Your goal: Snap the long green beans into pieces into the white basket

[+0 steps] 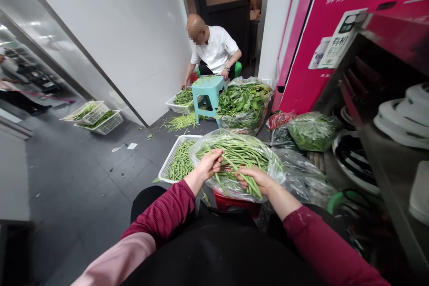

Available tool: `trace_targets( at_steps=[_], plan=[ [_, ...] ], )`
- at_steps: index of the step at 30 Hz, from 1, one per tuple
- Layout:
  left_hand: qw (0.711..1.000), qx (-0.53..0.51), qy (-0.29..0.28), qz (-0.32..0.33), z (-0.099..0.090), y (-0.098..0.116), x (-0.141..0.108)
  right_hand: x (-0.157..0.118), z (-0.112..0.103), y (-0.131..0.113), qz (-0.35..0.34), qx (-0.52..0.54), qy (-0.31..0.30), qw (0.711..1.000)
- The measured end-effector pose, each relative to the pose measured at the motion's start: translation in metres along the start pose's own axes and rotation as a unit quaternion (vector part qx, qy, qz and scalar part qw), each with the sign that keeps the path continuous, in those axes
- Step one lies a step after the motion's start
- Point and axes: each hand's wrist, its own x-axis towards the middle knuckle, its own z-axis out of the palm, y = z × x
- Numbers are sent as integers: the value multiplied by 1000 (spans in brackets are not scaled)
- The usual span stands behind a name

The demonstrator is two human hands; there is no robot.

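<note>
My left hand [211, 164] is closed, its fingertips pinching a long green bean above the near left side of an open clear plastic bag [276, 165]. A small bunch of long green beans [254, 187] lies in my right hand [259, 178], which is closed around it a little lower and to the right. More whole beans [243, 148] fill the bag, which rests on a red stool or tub [234, 203]. Left of the bag, a white basket [163, 172] holds shorter bean pieces [182, 161].
Across from me a person in white [217, 47] sits behind a pale blue stool [209, 85]. Near it are a bag of leafy greens [244, 98] and a white basket [181, 108]. Stacked baskets [110, 125] stand at left, a metal shelf [378, 138] at right.
</note>
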Motion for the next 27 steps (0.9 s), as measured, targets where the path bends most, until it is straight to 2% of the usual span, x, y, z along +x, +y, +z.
trace_targets(
  at_steps=[2,4,7,9,11,13,16,19,21,23,27],
  plan=[
    [999,27,31,30,-2,3,1,1,2,1,-4,-4,24,1000],
    [988,97,92,73,5,4,-2,5,1,1,-13,13,56,998],
    [945,241,158,154,25,1,-14,16,-6,1,-39,66,161,984],
    [920,311,143,194,40,-1,-23,23,-13,0,-61,93,251,961],
    [918,327,101,201,50,-2,-29,26,-19,-1,-77,104,307,943],
    [939,300,49,160,54,-2,-31,23,-20,-2,-67,93,280,953],
    [967,239,-4,86,52,-2,-25,12,-11,-1,-32,58,133,989],
    [979,193,-22,59,49,-5,-19,3,0,0,-39,41,17,998],
    [981,184,-28,52,49,-6,-18,0,4,-1,-58,41,-11,997],
    [978,198,-41,52,51,-4,-19,-1,5,-4,-79,24,-10,997],
    [954,276,-87,83,50,5,-25,-3,1,-12,-135,-99,10,986]
  ],
)
